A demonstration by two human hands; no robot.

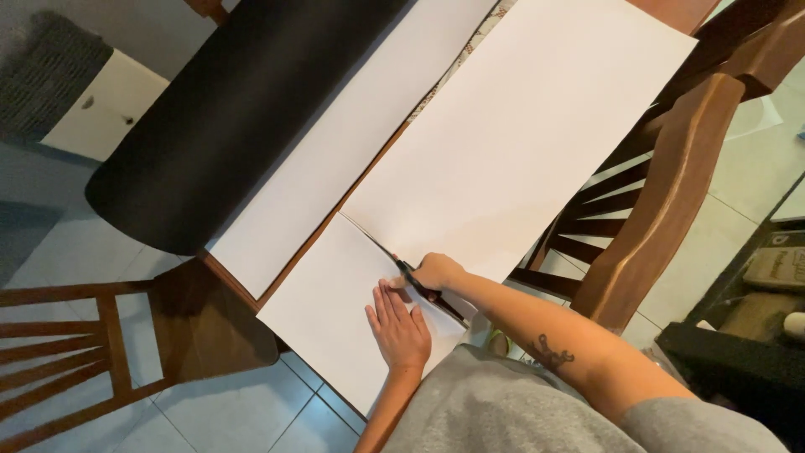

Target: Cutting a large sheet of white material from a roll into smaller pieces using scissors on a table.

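Found just one printed package [780,267], at the far right edge, low down on the floor past the wooden chair [671,193]. Looked flat and boxy, tan-grey, with pale lettering across its face, and was partly cut off by the frame's edge. Sat just above a black block [729,361], too dim to tell whether a package or not.
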